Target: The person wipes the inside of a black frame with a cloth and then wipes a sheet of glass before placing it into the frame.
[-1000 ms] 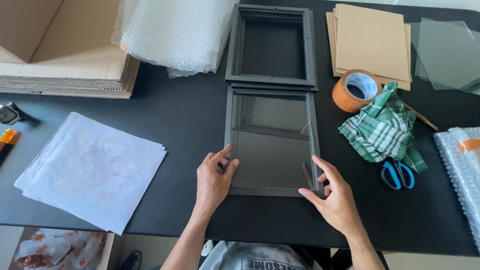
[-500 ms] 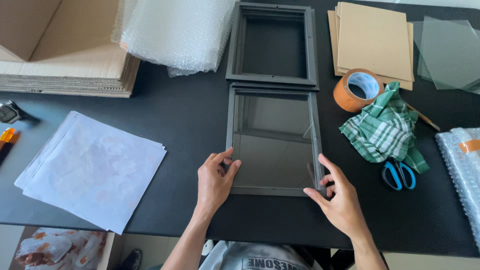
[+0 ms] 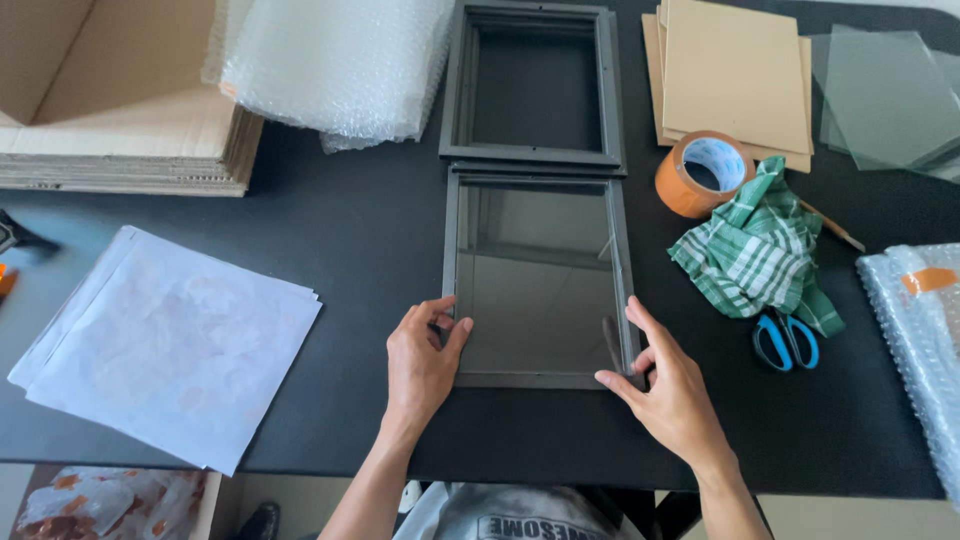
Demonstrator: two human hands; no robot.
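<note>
A dark picture frame with a glass pane (image 3: 540, 280) lies flat on the black table (image 3: 340, 240), close to the near edge. My left hand (image 3: 422, 362) rests on the frame's lower left corner, fingers curled over the rim. At the lower right corner, my right hand (image 3: 668, 392) touches the frame with its fingers spread along the edge. Neither hand lifts the frame. A second, empty dark frame (image 3: 535, 85) lies just beyond the first.
White paper sheets (image 3: 170, 340) lie at left. Bubble wrap (image 3: 330, 60) and flattened cardboard (image 3: 120, 130) sit at the back left. Brown boards (image 3: 735, 70), orange tape roll (image 3: 703, 172), green checked cloth (image 3: 755, 250), blue scissors (image 3: 785, 342), glass panes (image 3: 885, 95) and a wrapped bundle (image 3: 925, 330) fill the right.
My right hand has slid slightly down toward the frame's lower right corner. The left hand and frame stay nearly still.
</note>
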